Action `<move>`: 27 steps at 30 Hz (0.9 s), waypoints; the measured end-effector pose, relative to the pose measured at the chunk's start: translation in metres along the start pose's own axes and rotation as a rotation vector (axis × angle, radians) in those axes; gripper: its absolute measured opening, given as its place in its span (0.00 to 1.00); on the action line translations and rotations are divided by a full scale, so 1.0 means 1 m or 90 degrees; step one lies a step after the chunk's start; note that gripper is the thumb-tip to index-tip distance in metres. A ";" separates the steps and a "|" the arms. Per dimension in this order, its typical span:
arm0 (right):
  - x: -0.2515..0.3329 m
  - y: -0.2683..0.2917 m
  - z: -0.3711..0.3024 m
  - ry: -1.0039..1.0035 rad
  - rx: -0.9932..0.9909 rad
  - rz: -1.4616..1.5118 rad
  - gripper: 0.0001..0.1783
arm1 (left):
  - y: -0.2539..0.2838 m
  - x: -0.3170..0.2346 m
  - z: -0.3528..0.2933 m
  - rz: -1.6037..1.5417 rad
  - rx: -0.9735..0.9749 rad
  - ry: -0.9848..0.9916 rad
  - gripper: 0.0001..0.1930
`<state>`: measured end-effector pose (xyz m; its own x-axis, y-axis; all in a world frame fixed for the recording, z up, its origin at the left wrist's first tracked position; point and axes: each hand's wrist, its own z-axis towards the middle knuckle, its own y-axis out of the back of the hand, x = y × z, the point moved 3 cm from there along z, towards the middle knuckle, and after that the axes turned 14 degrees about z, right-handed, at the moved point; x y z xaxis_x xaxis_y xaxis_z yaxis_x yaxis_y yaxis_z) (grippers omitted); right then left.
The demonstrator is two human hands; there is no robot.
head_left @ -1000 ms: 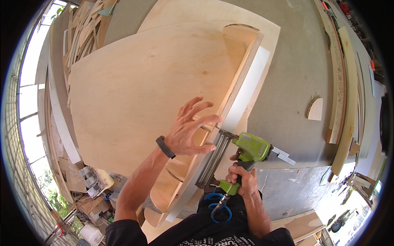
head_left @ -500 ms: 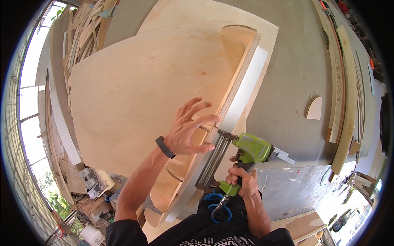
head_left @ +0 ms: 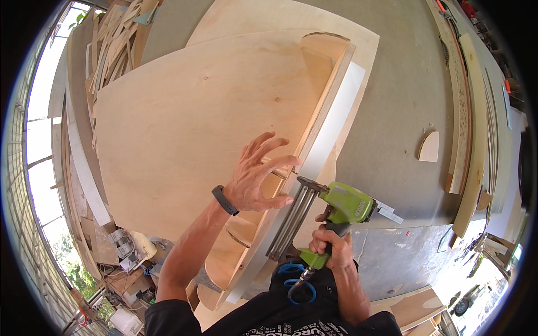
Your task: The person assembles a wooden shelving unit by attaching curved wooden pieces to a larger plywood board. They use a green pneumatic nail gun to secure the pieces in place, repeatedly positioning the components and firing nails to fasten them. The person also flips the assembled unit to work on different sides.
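Observation:
A green pneumatic nail gun is gripped by its black handle in my right hand. Its nose is close to the long wooden edge strip of a curved plywood piece; I cannot tell whether the two touch. A coiled blue air hose hangs from the handle. My left hand, with a dark wristband, has its fingers spread, and the fingertips rest along the strip beside the nose. Small rounded plywood ribs, such as the one at the far end, stand between the strip and the large plywood panel.
A grey worktable lies under the work. On its right are a quarter-round plywood offcut and several long wood strips. Scrap wood is piled at the far left. A cluttered shelf stands at the lower left.
The nail gun has shifted slightly right, its nose backing off a little from the strip. My left hand stays in place.

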<state>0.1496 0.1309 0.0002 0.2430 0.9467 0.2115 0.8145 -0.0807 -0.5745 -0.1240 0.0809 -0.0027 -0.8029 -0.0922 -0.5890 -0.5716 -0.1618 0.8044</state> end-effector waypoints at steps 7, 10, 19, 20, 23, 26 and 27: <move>0.001 -0.002 -0.005 -0.007 -0.005 -0.024 0.21 | 0.000 0.000 0.000 0.008 0.004 -0.003 0.38; 0.002 -0.005 -0.006 -0.003 0.000 -0.038 0.21 | -0.001 -0.001 0.000 0.011 0.003 -0.003 0.38; 0.002 -0.006 -0.006 -0.005 0.001 -0.030 0.21 | -0.002 0.001 0.001 0.012 -0.006 -0.009 0.38; 0.002 -0.006 -0.006 -0.004 0.001 -0.034 0.21 | -0.002 0.001 0.001 0.015 -0.005 -0.009 0.38; 0.000 -0.004 -0.007 0.000 0.003 -0.043 0.21 | -0.001 0.000 0.000 0.020 -0.005 -0.012 0.38; -0.001 -0.002 -0.008 0.022 0.004 -0.033 0.21 | 0.000 0.000 -0.001 0.022 -0.009 -0.015 0.38; -0.002 0.001 -0.009 0.037 0.000 -0.018 0.21 | 0.001 -0.001 -0.003 0.022 -0.007 -0.013 0.39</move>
<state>0.1543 0.1265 0.0065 0.2502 0.9291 0.2725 0.8212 -0.0546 -0.5680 -0.1233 0.0783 -0.0018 -0.8258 -0.0779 -0.5586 -0.5411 -0.1695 0.8237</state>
